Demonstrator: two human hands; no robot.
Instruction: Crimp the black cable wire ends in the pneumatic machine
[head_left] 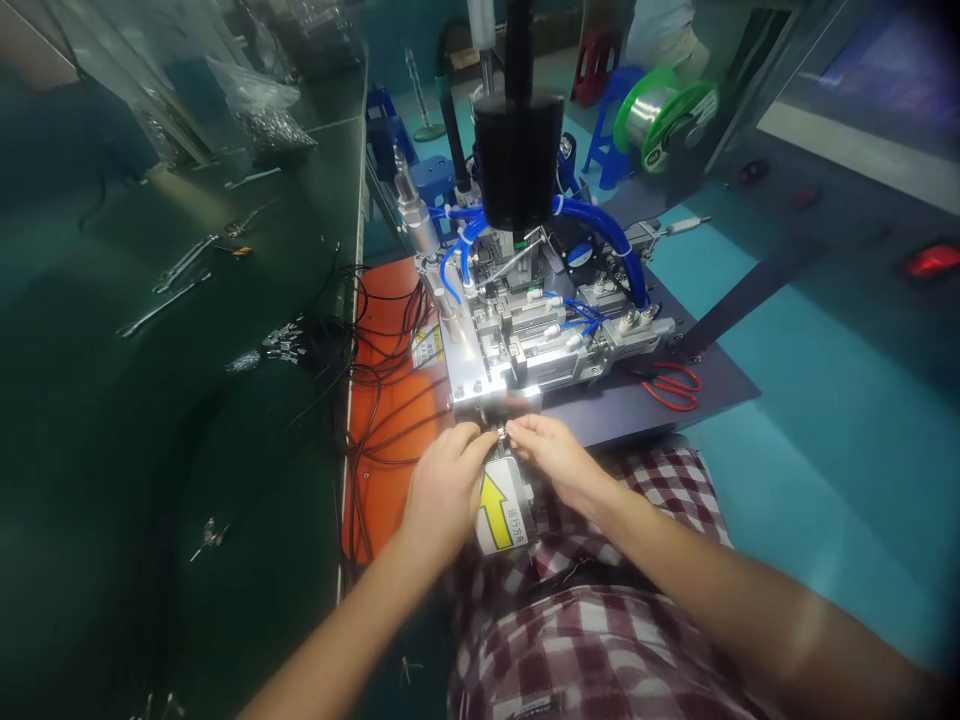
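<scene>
Just between both hands [444, 480] [559, 452], metal part [502, 434]

Piece [502, 435] between the fingers [523, 430] is too small to identify

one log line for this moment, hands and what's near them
left hand: at small metal part; right hand: same part; grip: unclear; near: yellow arrow; beyond: machine

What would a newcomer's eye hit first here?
Probably the silvery machine in the middle, with bright blue tubes curving at its far side. Next, the bold yellow arrow just below where the left hand and right hand come together at the machine's near end. Then the green spool at upper right.
</scene>
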